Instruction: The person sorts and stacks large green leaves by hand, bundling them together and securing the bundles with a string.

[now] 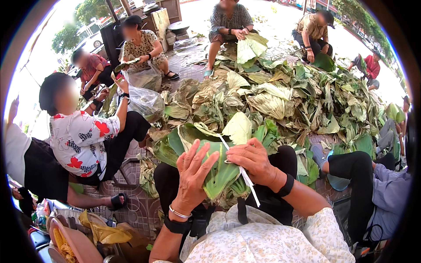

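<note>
Over my lap I have a bundle of large green lotus leaves, folded together, with a paler leaf flap standing up behind it. A narrow white strip runs across the bundle, and its loose end hangs down the right side. Against the bundle's left side my left hand holds on, its fingers nearly straight. My right hand is closed at the upper right of the bundle, fingers bent over the strip and the leaf edge. Its fingertips are partly hidden.
Beyond my knees spreads a big heap of dried and green leaves. Several people sit around it, one in a flowered shirt close on my left. A clear plastic bag lies beside that person. At lower left stands a pink container with corn.
</note>
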Tool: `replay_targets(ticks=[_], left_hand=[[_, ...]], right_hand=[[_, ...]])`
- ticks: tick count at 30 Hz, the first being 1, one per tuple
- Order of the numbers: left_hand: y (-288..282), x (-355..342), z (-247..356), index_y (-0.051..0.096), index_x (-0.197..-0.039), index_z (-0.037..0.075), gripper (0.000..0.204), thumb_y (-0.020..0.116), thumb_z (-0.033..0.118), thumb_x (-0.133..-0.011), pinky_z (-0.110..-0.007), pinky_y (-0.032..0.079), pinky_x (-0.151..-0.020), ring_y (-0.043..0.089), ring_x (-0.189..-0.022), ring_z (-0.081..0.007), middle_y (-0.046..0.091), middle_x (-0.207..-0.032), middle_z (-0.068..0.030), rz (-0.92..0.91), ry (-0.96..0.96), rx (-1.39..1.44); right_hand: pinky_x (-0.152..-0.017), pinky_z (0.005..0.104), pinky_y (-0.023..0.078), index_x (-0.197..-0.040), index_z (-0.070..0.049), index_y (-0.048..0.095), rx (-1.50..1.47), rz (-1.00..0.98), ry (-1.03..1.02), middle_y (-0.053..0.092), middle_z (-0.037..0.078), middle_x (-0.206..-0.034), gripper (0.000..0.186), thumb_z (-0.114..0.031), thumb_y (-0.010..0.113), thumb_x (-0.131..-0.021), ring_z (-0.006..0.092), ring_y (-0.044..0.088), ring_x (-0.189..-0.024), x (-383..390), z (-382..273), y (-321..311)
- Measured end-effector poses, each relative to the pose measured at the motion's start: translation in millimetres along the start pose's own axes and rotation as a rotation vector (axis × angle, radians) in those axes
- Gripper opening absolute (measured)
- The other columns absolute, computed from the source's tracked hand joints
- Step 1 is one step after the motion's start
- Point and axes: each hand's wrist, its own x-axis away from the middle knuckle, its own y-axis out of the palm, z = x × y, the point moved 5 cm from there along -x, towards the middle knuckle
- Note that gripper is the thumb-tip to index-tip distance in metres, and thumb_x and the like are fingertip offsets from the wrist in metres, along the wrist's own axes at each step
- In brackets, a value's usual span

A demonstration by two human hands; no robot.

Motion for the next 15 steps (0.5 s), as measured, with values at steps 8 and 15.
replay_targets(ticks=[8,15], left_hand=[[31.3,68.5,-67.6,0.038,-0.125,0.002,0.055,0.060,0.029,-0.083,-0.035,0.042,-0.087,0.049,-0.110,-0.0228,0.045,-0.124,-0.0145,0.270,-0.884,1.270],[63.1,43.9,-55.3,0.039,-0.125,-0.002,0.057,0.050,0.038,-0.086,-0.040,0.044,-0.090,0.052,-0.107,-0.0259,0.049,-0.121,-0.0163,0.061,-0.975,2.096]], right_hand=[[-0.071,0.0333,0.036,-0.093,-0.007,0.057,0.173,0.062,-0.012,0.061,0.005,-0.096,0.028,-0.007,0.061,-0.065,0.0194,0.060,-0.088,-11.8,15.0,-8.1],[-0.078,0.0348,0.034,-0.096,-0.009,0.056,0.171,-0.073,-0.096,0.057,0.001,-0.100,0.028,-0.009,0.059,-0.068,0.0187,0.053,-0.097,2.0,2.6,39.0]])
